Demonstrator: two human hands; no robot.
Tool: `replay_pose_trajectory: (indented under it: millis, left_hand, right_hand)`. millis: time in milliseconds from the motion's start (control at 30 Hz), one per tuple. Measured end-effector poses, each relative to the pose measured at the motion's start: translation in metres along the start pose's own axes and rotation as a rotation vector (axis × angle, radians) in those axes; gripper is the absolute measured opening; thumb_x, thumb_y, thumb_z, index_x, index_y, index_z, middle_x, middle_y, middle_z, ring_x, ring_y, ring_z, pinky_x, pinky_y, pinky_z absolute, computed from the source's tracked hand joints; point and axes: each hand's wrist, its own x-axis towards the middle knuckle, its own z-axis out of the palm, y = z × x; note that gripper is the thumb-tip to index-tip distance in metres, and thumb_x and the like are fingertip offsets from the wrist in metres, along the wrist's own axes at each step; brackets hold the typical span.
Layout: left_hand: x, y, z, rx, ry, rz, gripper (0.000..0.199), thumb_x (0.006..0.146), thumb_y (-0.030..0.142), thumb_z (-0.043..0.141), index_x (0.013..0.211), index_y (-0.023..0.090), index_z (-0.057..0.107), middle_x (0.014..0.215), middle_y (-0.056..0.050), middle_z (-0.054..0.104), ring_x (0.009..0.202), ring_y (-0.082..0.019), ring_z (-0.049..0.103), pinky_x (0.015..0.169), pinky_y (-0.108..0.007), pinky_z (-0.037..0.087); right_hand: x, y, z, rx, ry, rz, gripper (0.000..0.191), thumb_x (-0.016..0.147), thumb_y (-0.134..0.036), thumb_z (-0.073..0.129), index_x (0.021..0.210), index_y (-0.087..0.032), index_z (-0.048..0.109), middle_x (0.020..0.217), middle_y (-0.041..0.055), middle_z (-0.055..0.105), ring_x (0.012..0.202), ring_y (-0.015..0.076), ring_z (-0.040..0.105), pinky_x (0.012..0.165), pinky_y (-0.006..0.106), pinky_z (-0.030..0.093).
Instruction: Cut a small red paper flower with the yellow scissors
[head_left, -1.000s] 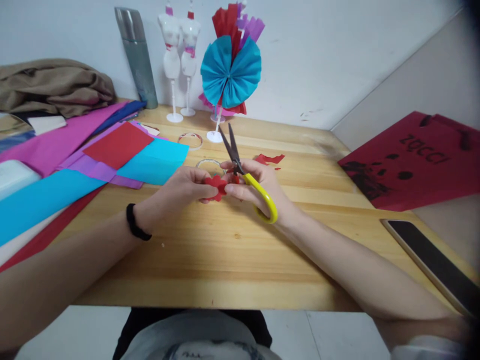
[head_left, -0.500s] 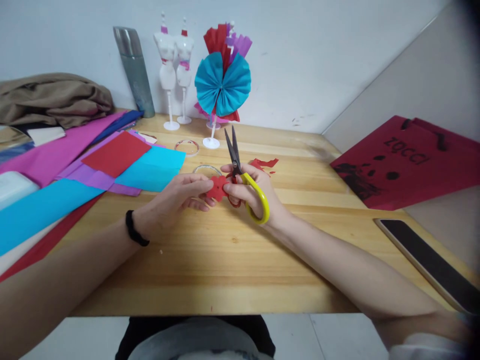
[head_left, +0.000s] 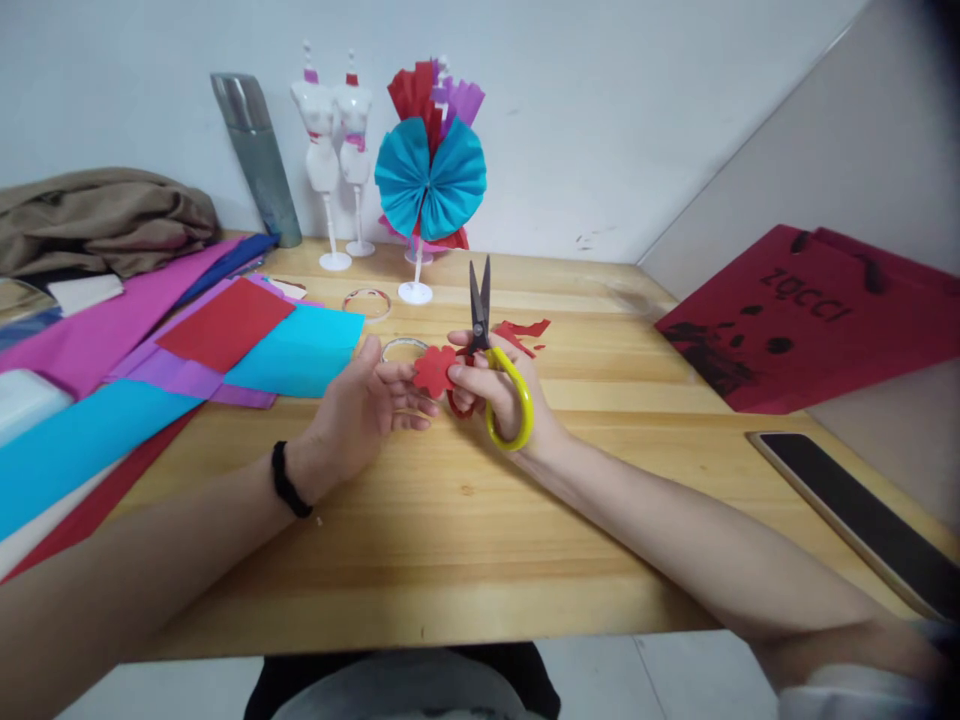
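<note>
A small red paper flower [head_left: 435, 372] is pinched between the thumb and fingers of my right hand [head_left: 499, 390]. The same hand holds scissors [head_left: 513, 408] with yellow and red handles, their dark blades pointing up and slightly parted. My left hand [head_left: 371, 405] is just left of the flower, palm turned up, thumb lifted and fingers apart, the fingertips close beside or behind the petals. Whether they touch it I cannot tell. Red paper scraps [head_left: 523, 336] lie behind my right hand.
Coloured sheets [head_left: 225, 325] cover the table's left side, by a brown cloth [head_left: 105, 220]. Behind stand a bottle [head_left: 259, 165], white mannequins [head_left: 322, 160] and a blue pleated fan shape [head_left: 430, 180]. Tape rings [head_left: 367, 304], a phone [head_left: 855, 515] and a red bag [head_left: 810, 320] are also there.
My left thumb has come off the flower and the left fingers have opened. The flower stays in my right hand, and the scissors have turned more upright.
</note>
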Motion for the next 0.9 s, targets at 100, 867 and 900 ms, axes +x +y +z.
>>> replay_pose_trajectory:
  millis: [100, 867, 900]
  left_hand:
    - [0.004, -0.001, 0.006, 0.003, 0.006, 0.035, 0.069, 0.077, 0.086, 0.063, 0.077, 0.019, 0.077, 0.076, -0.011, 0.076, 0.071, -0.025, 0.070, 0.063, -0.035, 0.054]
    - [0.016, -0.007, 0.026, 0.257, 0.096, 0.111, 0.014, 0.064, 0.027, 0.080, 0.060, 0.017, 0.070, 0.058, -0.001, 0.067, 0.053, -0.010, 0.056, 0.052, -0.022, 0.044]
    - [0.017, -0.007, 0.025, 0.267, 0.094, 0.105, 0.015, 0.063, 0.026, 0.080, 0.059, 0.017, 0.069, 0.056, -0.001, 0.066, 0.052, -0.009, 0.056, 0.052, -0.021, 0.044]
  right_hand:
    - [0.000, 0.000, 0.000, 0.023, 0.045, -0.014, 0.038, 0.066, -0.024, 0.082, 0.101, -0.021, 0.068, 0.057, -0.0125, 0.051, 0.043, 0.0072, 0.044, 0.048, 0.025, 0.037]
    - [0.005, 0.006, -0.011, 0.053, 0.067, 0.013, 0.046, 0.061, -0.028, 0.088, 0.102, -0.021, 0.067, 0.066, -0.0082, 0.062, 0.048, 0.0070, 0.047, 0.049, 0.024, 0.037]
    - [0.006, 0.005, -0.012, 0.040, 0.058, 0.019, 0.045, 0.061, -0.027, 0.088, 0.101, -0.021, 0.067, 0.064, -0.0084, 0.062, 0.047, 0.0069, 0.046, 0.049, 0.023, 0.036]
